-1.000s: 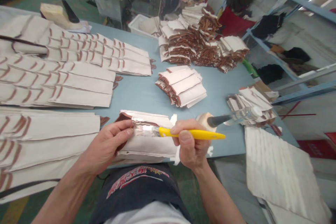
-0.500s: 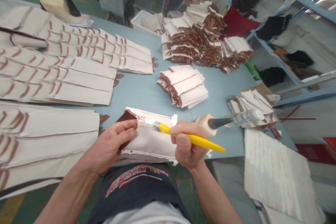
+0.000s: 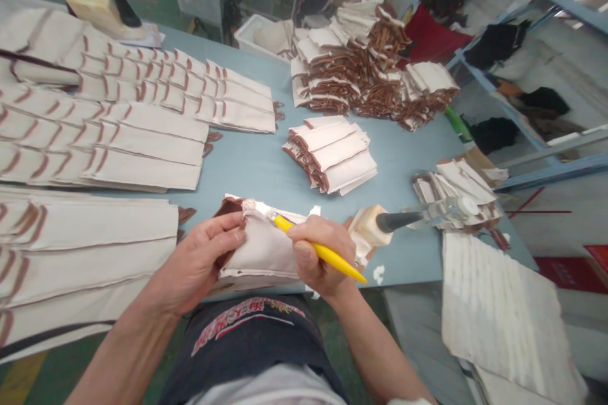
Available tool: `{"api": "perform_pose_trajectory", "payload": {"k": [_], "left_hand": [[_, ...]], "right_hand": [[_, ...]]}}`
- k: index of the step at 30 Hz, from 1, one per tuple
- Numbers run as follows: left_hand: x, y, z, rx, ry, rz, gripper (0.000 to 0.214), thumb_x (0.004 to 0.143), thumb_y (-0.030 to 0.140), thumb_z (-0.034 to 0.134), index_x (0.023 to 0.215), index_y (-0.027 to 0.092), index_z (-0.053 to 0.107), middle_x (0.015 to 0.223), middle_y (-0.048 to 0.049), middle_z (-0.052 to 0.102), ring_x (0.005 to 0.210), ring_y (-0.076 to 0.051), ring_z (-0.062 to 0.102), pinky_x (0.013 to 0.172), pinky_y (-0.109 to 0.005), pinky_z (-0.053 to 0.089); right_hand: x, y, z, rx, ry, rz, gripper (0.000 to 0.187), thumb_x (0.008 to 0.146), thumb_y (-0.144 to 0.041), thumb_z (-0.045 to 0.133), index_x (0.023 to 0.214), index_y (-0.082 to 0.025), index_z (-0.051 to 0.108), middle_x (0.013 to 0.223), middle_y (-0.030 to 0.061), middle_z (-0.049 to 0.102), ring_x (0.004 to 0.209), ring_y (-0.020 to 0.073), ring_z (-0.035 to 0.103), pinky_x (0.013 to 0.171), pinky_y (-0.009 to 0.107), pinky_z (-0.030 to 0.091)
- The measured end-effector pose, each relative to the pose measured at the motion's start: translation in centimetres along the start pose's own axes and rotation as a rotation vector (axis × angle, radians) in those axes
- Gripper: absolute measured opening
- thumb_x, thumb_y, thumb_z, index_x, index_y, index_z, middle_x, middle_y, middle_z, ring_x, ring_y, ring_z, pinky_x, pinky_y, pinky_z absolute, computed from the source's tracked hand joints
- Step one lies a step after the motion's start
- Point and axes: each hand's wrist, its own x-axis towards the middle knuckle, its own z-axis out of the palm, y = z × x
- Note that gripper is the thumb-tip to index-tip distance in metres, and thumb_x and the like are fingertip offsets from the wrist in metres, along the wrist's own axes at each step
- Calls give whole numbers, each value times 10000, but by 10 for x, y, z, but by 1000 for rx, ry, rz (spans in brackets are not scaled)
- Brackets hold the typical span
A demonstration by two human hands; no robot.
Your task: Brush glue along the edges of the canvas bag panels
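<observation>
My left hand (image 3: 209,253) is closed on the left end of a cream fabric piece (image 3: 266,247) with a brown inner side, thumb on top. That piece lies at the table's near edge in front of me. In my right hand (image 3: 323,253) is a brush with a yellow handle (image 3: 337,261), gripped like a pen. Its bristle end rests on the piece's upper left edge, where white paste shows. Just right of this hand sits a pale block-like container (image 3: 375,228) with a dark handle and a clear bottle leaning out over it.
Overlapping rows of cream pieces (image 3: 147,139) cover the table's left side. A small bundle (image 3: 332,155) lies mid-table, and a tall brown-and-cream heap (image 3: 351,63) stands behind it. Another bundle (image 3: 456,193) is at the right. A white bin (image 3: 261,38) and shelving (image 3: 532,133) stand beyond.
My right hand and the brush have moved left, and the brush handle now points more steeply down. The bristles sit on the upper edge. My left hand keeps its hold.
</observation>
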Motion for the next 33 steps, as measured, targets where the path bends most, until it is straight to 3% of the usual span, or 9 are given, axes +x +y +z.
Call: {"api": "perform_pose_trajectory", "payload": {"k": [5,10,13,16,20,25,29,33], "left_hand": [[-3,2,2,1,35,-3,395,462,215,1056,787,154,840,674,-13,744,606,-131,623,522,-160,498],[-2,3,7,-18,-32,-15,424,451,243,1086,790,154,846,683,-10,740,556,-107,572,485,-158,449],[3,1,1,4,-89,1,419,518,331,1089,830,163,865,681,-5,724,572,-115,575,524,-174,470],[6,-6,-20,201,-138,91,440,753,519,964,1018,175,896,713,-25,740,652,-171,631,619,-232,542],[3,-20,-42,620,-175,289,339,917,497,803,1035,189,881,880,-45,809,838,-224,716,730,-248,559],[-4,-28,-30,859,-202,458,312,1005,425,610,932,196,808,834,-16,792,769,-205,710,684,-244,523],[-5,-25,-20,907,-244,525,301,1014,359,544,846,206,742,752,6,740,693,-174,674,642,-230,492],[0,-26,-24,979,-135,589,311,988,353,516,753,222,673,719,4,715,669,-175,633,624,-240,486]], "right_hand": [[1,9,-3,-95,137,59,230,1174,-385,535,1115,-253,714,742,-27,726,616,141,690,626,274,569],[-2,20,14,-286,-20,147,214,1164,-288,519,1162,-223,723,984,52,839,838,169,805,758,273,626],[-1,29,24,-310,-32,200,267,1169,-301,494,1095,-207,733,987,59,847,857,172,810,768,271,621],[6,35,20,-337,26,235,309,1175,-345,485,1055,-203,732,957,48,833,821,163,787,754,272,601],[19,44,8,-378,87,277,318,1172,-376,491,1051,-202,727,952,44,818,838,164,769,764,276,577],[20,54,12,-402,87,308,330,1164,-402,486,1046,-206,725,895,33,798,788,169,746,739,291,567],[12,39,2,-348,153,249,300,1150,-398,515,1063,-212,734,793,7,754,674,157,711,707,293,577],[-1,4,-19,-226,132,285,235,1126,-363,573,1032,-238,748,737,-20,718,538,130,636,574,272,532]]}}
